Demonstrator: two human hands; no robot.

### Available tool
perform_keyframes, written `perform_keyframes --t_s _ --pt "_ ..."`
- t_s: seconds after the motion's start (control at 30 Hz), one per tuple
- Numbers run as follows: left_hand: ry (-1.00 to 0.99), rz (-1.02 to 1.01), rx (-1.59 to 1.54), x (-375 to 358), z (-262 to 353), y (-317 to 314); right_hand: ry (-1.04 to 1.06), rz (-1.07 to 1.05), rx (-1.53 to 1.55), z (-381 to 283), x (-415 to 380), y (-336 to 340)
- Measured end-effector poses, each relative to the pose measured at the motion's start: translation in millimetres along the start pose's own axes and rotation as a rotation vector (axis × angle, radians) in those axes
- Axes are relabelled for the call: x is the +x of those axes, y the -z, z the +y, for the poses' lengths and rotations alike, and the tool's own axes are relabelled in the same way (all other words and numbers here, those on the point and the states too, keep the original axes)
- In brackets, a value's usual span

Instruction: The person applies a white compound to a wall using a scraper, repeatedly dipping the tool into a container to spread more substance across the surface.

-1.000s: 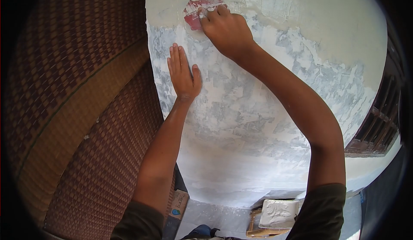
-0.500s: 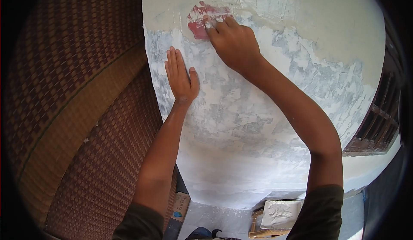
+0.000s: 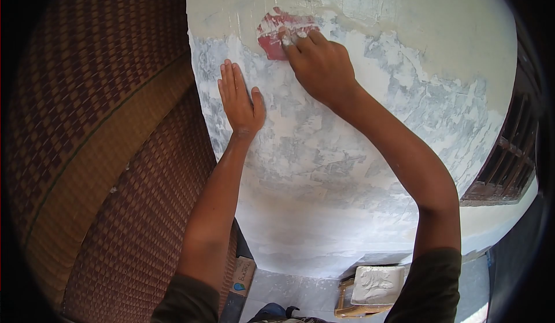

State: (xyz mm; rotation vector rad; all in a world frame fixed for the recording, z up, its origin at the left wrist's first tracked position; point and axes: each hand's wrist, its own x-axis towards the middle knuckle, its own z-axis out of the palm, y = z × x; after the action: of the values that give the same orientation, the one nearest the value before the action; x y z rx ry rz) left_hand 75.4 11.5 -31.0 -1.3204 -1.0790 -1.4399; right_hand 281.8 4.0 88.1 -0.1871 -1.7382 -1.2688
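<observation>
My right hand [image 3: 324,63] is closed on a red putty spreader [image 3: 274,46], holding it flat against the upper part of the wall. White putty is smeared across the spreader's face and onto my fingertips. The wall [image 3: 306,138] is patchy white and grey, with a smoother cream coat along its top. Lower and to the left, my left hand [image 3: 240,100] lies on the wall near its left edge. Its fingers are stretched upward and the thumb stands apart, with nothing held.
A woven brown mat [image 3: 139,219] hangs along the left side. On the floor below, a tray of white putty [image 3: 378,285] rests on a brown piece, and a cardboard box [image 3: 243,275] stands at the wall's foot. A dark wooden louvre [image 3: 509,155] is at right.
My right hand has moved the putty spreader slightly down and to the right across the wall. My left hand stays flat in about the same place.
</observation>
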Motion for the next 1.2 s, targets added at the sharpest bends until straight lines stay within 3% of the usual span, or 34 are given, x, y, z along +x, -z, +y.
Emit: perform_keyframes --t_s 0.17,0.23,0.4,0.5,0.67,0.83,0.9,0.97,1.03,1.2 --pt "0.004 -0.002 0.004 0 1 1 -0.052 -0.056 -0.121 19 1 -20" --pt "0.003 0.0 -0.004 1 1 0 0.021 -0.235 -0.068 -7 -31 -13" --pt "0.013 -0.001 -0.007 1 1 0 0.133 -0.085 0.103 -38 -54 6" --pt "0.002 -0.013 0.018 0 0 0 0.053 0.09 0.031 -3 -8 4" --pt "0.0 -0.013 0.019 1 -1 -1 -0.054 -0.111 -0.143 26 14 -7" --pt "0.004 0.007 0.019 0 0 -1 0.059 -0.262 -0.034 -18 -48 0" --pt "0.011 0.005 0.008 0 1 0 0.107 -0.23 -0.003 -21 -45 5" --pt "0.007 0.008 0.006 1 1 -1 0.051 -0.005 0.011 -11 -28 10" --pt "0.004 0.004 0.008 -1 0 0 -0.041 0.045 -0.047 11 0 8" --pt "0.008 -0.008 0.009 0 -1 0 -0.077 -0.147 -0.149 24 -1 -6"
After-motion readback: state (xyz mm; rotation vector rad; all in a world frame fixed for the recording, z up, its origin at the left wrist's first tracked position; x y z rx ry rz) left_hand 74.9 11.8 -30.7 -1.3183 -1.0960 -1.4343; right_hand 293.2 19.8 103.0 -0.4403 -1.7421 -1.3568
